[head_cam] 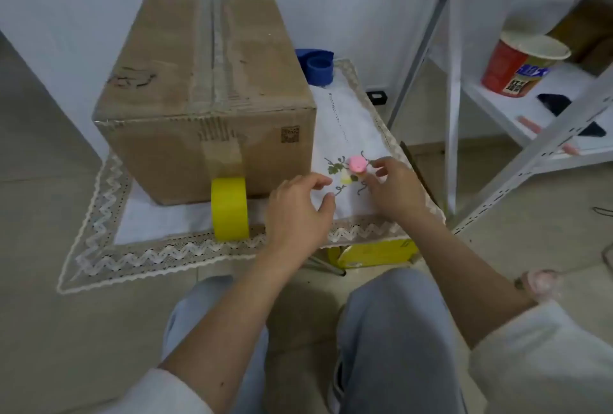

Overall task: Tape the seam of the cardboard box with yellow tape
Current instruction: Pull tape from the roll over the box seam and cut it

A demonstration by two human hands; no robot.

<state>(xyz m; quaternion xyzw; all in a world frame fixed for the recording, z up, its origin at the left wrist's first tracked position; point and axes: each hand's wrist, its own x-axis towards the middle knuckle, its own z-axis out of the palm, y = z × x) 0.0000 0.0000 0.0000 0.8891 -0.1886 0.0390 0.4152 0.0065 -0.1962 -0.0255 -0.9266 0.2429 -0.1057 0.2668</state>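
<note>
A brown cardboard box (205,92) stands on a white lace-edged cloth (351,121). Its top seam (215,48) runs from front to back under old clear tape. The yellow tape roll (230,208) stands on edge against the box's front face. My left hand (298,214) hovers just right of the roll, fingers apart and holding nothing. My right hand (394,188) is over the cloth's embroidered corner. Its thumb and forefinger tips touch a small pink thing (357,163), and the grip on it is unclear.
A blue tape roll (319,69) sits behind the box's right side. A white metal shelf (454,108) at the right holds a red cup (517,65) and small items. A yellow surface (374,252) shows under the cloth's front edge. My knees are below.
</note>
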